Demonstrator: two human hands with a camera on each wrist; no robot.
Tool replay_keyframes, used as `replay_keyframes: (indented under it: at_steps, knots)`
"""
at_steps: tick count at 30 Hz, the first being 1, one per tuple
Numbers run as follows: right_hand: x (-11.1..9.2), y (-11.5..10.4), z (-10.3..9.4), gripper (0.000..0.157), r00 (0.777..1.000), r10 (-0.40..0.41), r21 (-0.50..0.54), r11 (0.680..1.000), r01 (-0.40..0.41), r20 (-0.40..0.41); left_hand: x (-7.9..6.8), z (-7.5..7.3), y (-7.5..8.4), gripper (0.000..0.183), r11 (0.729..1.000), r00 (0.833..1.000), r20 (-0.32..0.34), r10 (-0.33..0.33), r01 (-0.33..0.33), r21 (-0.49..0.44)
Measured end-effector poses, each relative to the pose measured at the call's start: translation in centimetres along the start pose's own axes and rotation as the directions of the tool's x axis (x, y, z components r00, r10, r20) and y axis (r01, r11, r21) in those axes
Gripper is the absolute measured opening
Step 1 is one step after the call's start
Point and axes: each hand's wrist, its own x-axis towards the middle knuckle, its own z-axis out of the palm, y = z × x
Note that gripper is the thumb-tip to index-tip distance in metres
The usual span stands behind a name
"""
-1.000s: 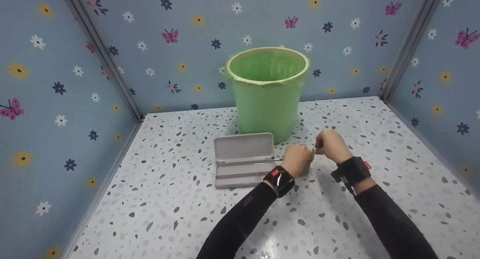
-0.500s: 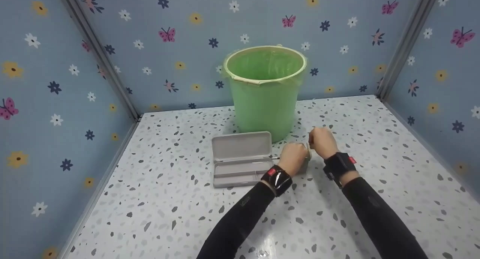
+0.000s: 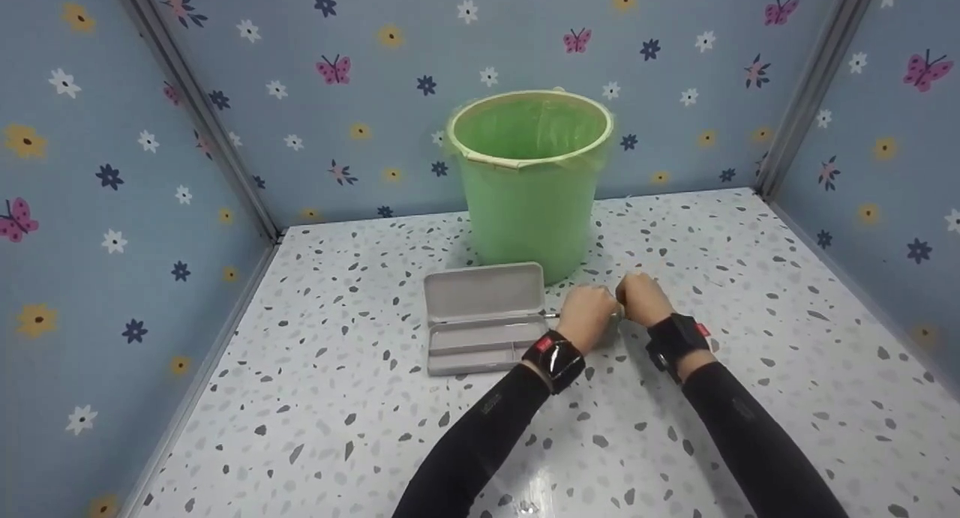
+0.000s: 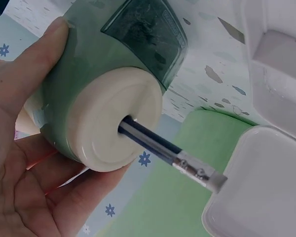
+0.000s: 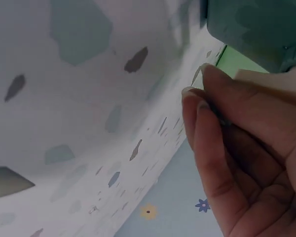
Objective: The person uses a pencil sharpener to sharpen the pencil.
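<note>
My left hand (image 3: 587, 314) grips a green crank pencil sharpener (image 4: 84, 59) with a cream round front and a dark see-through shavings drawer (image 4: 153, 37). A dark pencil (image 4: 155, 143) sticks out of the hole in that front, its metal end outward. On the sharpener's other side, my right hand (image 3: 645, 299) has thumb and fingers pinched together at the crank. A cream crank arm (image 5: 271, 79) shows behind the thumb in the right wrist view, the knob mostly hidden by the fingers. In the head view the hands nearly meet and largely hide the sharpener.
An open grey pencil case (image 3: 480, 345) lies left of the hands, its lid (image 3: 486, 293) raised toward the back. Behind it stands a green bin (image 3: 532, 211) with a clear liner. Flower-patterned walls (image 3: 360, 91) enclose the speckled table (image 3: 337, 413).
The right hand has circled at the crank, rising and shifting left, then dropping lower beside the left hand. The left hand keeps its grip on the sharpener in nearly the same place.
</note>
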Motion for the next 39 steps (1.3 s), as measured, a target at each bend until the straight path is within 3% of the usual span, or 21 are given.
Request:
replay_keyframes:
  at_steps: [9, 18, 24, 33, 39]
  knots:
    - [-1.9, -0.1, 0.2, 0.014, 0.995, 0.030, 0.001, 1.000, -0.030, 0.099, 0.1, 0.1, 0.2, 0.018, 0.998, 0.996, 0.084, -0.007, 0.001, 0.068]
    - [-3.8, -0.4, -0.6, 0.011, 0.990, 0.032, 0.103, 0.994, -0.046, 0.137, 0.0, -0.4, 0.3, 0.015, 0.996, 0.996, 0.085, -0.024, 0.016, 0.092]
    - [-4.5, -1.0, -1.8, 0.013, 0.985, 0.024, 0.135, 0.990, -0.047, 0.169, 0.2, -0.6, 0.4, 0.018, 0.994, 0.992, 0.121, -0.024, 0.010, 0.113]
    - [-5.2, -1.9, -3.5, 0.014, 0.994, -0.078, 0.119, 0.991, 0.068, 0.081, 0.2, -0.6, 0.6, 0.015, 0.992, 0.988, 0.152, -0.040, 0.020, 0.127]
    - [-5.2, -2.2, -4.2, 0.013, 0.997, -0.073, 0.123, 0.990, 0.070, 0.017, 0.5, -0.7, 0.7, 0.012, 0.991, 0.989, 0.145, -0.030, 0.010, 0.136]
